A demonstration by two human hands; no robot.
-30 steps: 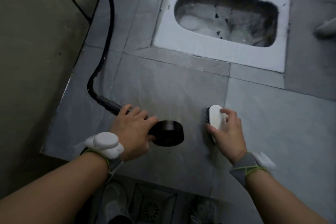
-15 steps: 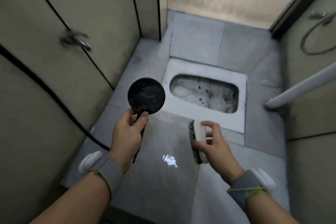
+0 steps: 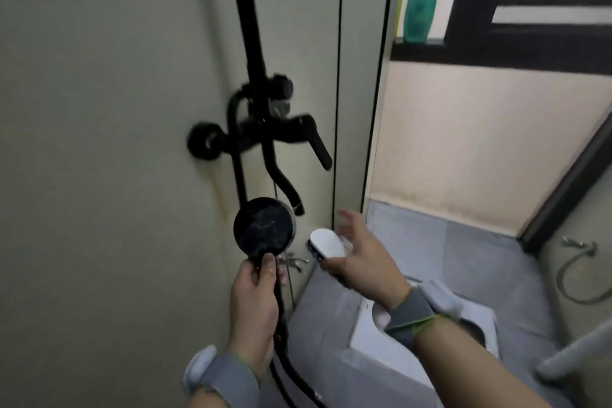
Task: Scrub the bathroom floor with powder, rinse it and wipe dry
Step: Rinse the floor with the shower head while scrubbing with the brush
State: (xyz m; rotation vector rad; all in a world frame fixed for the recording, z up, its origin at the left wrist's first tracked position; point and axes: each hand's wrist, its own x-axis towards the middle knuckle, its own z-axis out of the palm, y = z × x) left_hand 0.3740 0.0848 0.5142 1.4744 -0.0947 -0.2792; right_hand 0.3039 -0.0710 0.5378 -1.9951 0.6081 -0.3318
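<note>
My left hand [image 3: 255,301] grips the handle of a black round shower head [image 3: 264,226], held upright in front of the wall, its hose [image 3: 291,374] trailing down. My right hand [image 3: 359,253] holds a white-backed scrub brush [image 3: 326,243] between thumb and palm, its fingers spread out toward the wall. Just above both hands is the black shower mixer [image 3: 265,132] on the wall. Grey floor tiles [image 3: 463,258] lie below at right.
A black riser pipe [image 3: 246,16] runs up the wall. A white squat toilet pan [image 3: 371,338] sits in the floor under my right forearm. A green bottle [image 3: 420,0] stands on a dark window ledge. A metal hose [image 3: 576,275] hangs at the right wall.
The view has lifted from the floor to the wall with the mixer. Both hands rose with it, shower head and brush still held, now close below the tap.
</note>
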